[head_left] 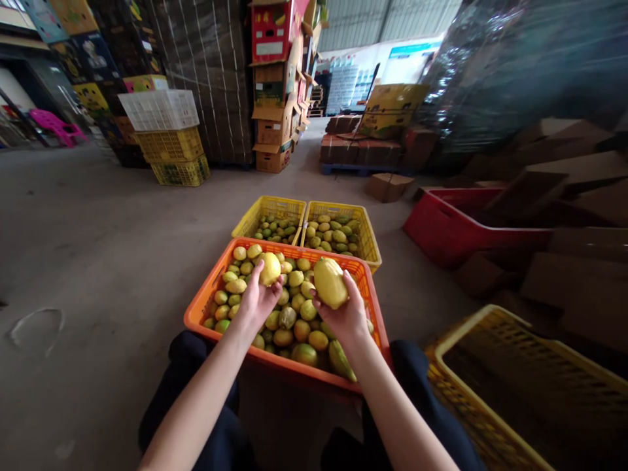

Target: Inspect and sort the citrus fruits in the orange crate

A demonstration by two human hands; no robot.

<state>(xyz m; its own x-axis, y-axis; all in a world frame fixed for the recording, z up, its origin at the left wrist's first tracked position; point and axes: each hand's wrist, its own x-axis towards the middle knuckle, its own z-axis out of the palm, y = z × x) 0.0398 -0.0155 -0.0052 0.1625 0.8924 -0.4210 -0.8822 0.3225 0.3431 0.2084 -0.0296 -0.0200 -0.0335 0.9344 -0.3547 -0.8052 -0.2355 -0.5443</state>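
My left hand point(258, 297) is closed round a small, round yellow lemon point(270, 269). In my right hand point(347, 311) rests a bigger, oblong yellow lemon point(330, 282) with a bumpy skin, gripped between thumb and fingers. Both fruits are held up over an orange crate point(314, 375) that stands between my knees. Many yellow and greenish lemons point(300, 330) fill this crate, and a long greenish one point(340, 361) lies near its front right corner. My forearms and hands hide part of the fruit below.
Two yellow crates point(377, 252) with smaller greenish fruit adjoin the orange crate's far side. A yellow basket point(490, 320) stands at my right, with a red bin point(432, 226) and cardboard beyond. Stacked crates point(171, 144) and cartons point(272, 131) rise at the back.
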